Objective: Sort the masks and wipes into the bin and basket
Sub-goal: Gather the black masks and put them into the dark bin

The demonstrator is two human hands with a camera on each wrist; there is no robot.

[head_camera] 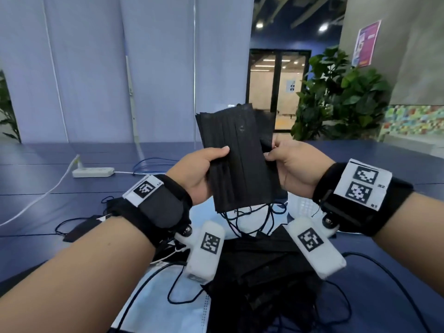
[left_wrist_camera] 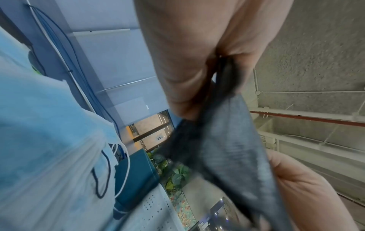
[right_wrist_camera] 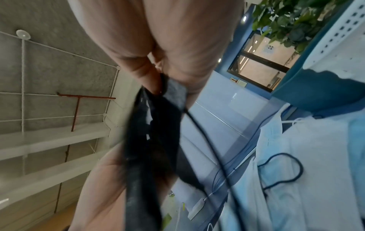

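Note:
I hold a stack of black masks [head_camera: 240,159] upright in front of me, above the table. My left hand [head_camera: 204,174] grips its left edge, thumb across the front. At the right edge my right hand [head_camera: 283,164] pinches the rear layers. Ear loops [head_camera: 249,219] dangle from the stack's bottom. The left wrist view shows the black masks [left_wrist_camera: 223,156] pinched close up; in the right wrist view the black masks [right_wrist_camera: 150,140] hang from my fingers. More black masks [head_camera: 264,280] and blue masks [head_camera: 168,306] lie below my wrists. A white perforated basket [head_camera: 305,203] shows partly behind my right wrist.
A white power strip [head_camera: 93,172] with cables lies on the dark blue table [head_camera: 48,183] at the left. One black mask [head_camera: 79,230] lies apart near my left forearm. Potted plants [head_camera: 336,97] stand beyond the table's far right.

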